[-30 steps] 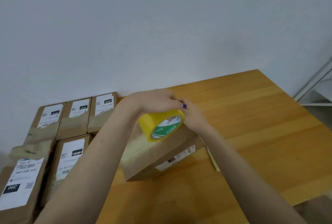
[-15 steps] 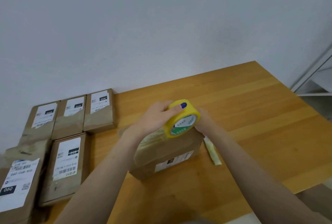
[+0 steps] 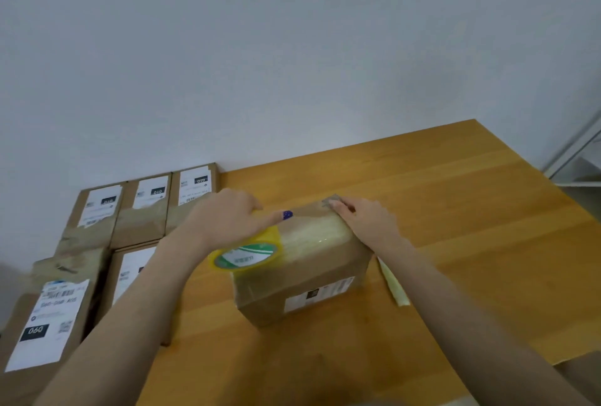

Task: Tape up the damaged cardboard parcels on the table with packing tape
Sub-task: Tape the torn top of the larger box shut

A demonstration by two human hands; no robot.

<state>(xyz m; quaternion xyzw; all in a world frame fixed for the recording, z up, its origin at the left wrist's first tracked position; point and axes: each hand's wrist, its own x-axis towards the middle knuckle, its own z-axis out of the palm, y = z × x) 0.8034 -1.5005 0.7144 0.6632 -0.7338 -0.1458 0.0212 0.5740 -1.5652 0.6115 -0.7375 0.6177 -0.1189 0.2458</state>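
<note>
A brown cardboard parcel [image 3: 302,278] lies on the wooden table [image 3: 471,243] in front of me, with a white label on its near side. My left hand [image 3: 227,220] grips a yellow roll of packing tape [image 3: 247,254] at the parcel's left end. A shiny strip of tape [image 3: 312,231] runs from the roll across the parcel's top. My right hand [image 3: 367,218] presses the tape's end down on the parcel's far right corner, fingers bent over the edge.
Several taped parcels with white labels [image 3: 143,207] lie in rows on the left, the nearest one [image 3: 48,321] marked 060. A pale strip of tape backing [image 3: 393,285] lies on the table right of the parcel. A white wall stands behind; a white frame [image 3: 575,158] is at far right.
My left hand has pulled the roll leftwards and down across the parcel's top, laying tape. The right hand stayed at the far right corner. The view shifted, so the parcel appears lower.
</note>
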